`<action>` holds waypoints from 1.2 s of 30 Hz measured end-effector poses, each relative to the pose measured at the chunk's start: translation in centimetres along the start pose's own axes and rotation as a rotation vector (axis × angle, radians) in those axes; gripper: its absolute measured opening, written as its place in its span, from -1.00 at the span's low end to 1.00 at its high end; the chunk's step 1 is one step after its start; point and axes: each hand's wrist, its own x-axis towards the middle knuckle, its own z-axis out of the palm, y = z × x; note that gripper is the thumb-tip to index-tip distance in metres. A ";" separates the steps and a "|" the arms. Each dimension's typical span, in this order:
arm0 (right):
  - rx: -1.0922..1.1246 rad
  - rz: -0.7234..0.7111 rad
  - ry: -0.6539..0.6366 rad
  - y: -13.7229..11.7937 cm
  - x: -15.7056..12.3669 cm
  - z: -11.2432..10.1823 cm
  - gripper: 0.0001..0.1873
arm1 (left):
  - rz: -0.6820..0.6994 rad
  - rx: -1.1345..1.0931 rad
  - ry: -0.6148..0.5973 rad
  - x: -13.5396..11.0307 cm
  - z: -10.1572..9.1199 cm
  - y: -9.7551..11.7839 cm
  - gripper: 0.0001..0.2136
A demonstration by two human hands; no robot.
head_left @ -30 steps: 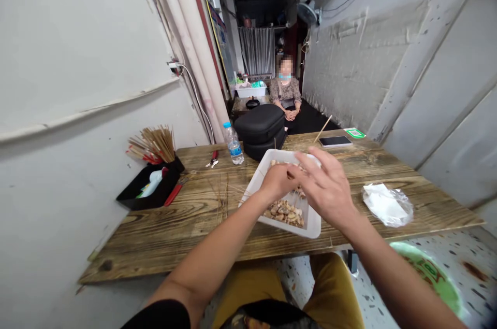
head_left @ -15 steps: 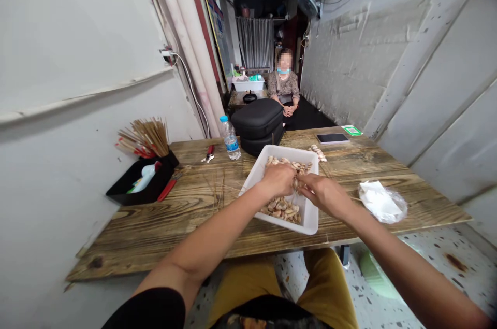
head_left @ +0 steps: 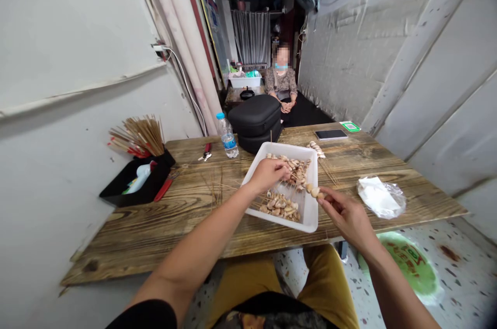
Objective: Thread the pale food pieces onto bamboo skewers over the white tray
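In the head view, the tray (head_left: 309,215) sits on the counter (head_left: 155,241), holding two heaps of pieces (head_left: 280,207), one at the far end and one at the near end. Over it, the left hand (head_left: 267,173) reaches to the far heap, its fingers bunched; whether they pinch anything is too small to tell. At the tray's right wall, the right hand (head_left: 351,215) pinches a short row of pale pieces (head_left: 313,191) between thumb and fingers, the other fingers curled.

As for progress, a small group of loaded sticks (head_left: 317,149) lies on the counter just beyond the tray's right side, seemingly finished. The row in the right hand looks like one under way. Plenty seems left: both heaps are sizeable, though sticks run among them, so I cannot tell how many pieces are already threaded. Bare sticks (head_left: 217,191) lie left of the tray, and a thick bundle (head_left: 145,134) stands in the black box (head_left: 112,191).
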 end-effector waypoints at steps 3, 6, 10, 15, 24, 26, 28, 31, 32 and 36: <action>0.038 0.033 0.028 -0.2 -0.5 0.6 -0.54 | -0.116 -0.337 0.074 -0.1 0.8 0.9 -0.85; 0.084 0.064 0.057 -0.4 -0.7 1.1 -0.55 | -0.149 -0.497 0.063 -0.6 1.3 2.0 -0.86; 0.130 0.092 0.109 -0.4 -0.8 1.3 -0.54 | -0.178 -0.622 0.064 -1.2 1.4 3.2 -0.87; 0.136 0.115 0.131 -0.5 -0.9 1.2 -0.54 | -0.197 -0.644 0.075 -1.4 1.4 3.9 -0.87; 0.138 0.123 0.128 -0.4 -1.2 1.4 -0.54 | -0.160 -0.652 0.065 -1.6 1.8 3.7 -0.82; 0.143 0.121 0.134 -0.2 -1.3 1.4 -0.55 | -0.158 -0.650 0.066 -1.7 1.9 3.8 -0.82; 0.149 0.119 0.136 -0.1 -1.3 1.5 -0.55 | -0.160 -0.662 0.067 -1.8 1.9 4.0 -0.81; 0.145 0.113 0.142 -0.2 -1.4 1.4 -0.56 | -0.165 -0.696 0.074 -1.9 2.0 4.4 -0.78; 0.138 0.110 0.146 -0.3 -1.4 1.4 -0.56 | -0.168 -0.706 0.081 -1.9 2.0 4.5 -0.77; 0.123 0.110 0.156 -0.6 -1.4 1.4 -0.56 | -0.182 -0.715 0.118 -2.0 1.9 4.7 -0.80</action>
